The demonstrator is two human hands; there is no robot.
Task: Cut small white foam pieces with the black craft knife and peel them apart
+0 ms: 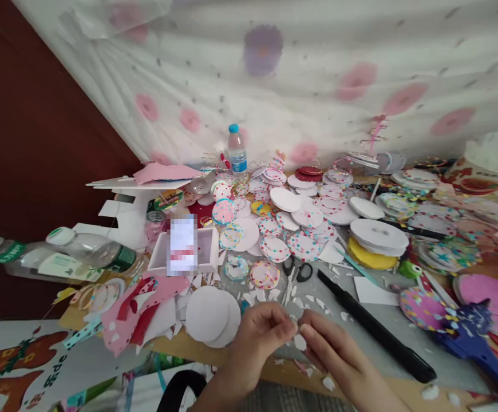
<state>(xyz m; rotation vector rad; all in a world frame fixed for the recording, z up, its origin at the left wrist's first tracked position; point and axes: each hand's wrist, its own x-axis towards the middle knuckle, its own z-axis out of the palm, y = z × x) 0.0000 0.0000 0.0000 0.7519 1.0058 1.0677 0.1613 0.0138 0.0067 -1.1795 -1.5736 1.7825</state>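
Over the front edge of the table, my left hand (261, 337) and my right hand (332, 349) meet at the fingertips. Both are pinched closed, and whatever lies between them is too small to make out. Scissors (294, 277) with black handles lie just beyond my fingers, blades toward me. White paper scraps (270, 294) are scattered around them. Left of my left hand are overlapping white paper discs (208, 315). A long black utility knife or similar black tool (378, 326) rests to the right of my right hand.
Many decorated discs (304, 246) cover the back of the table. A white box (208, 252) with a blurred screen stands left, near plastic bottles (97, 249). An upright water bottle (237, 151) stands behind. A blue glue gun-like tool (472, 337) lies at right, near a pink disc (495, 303).
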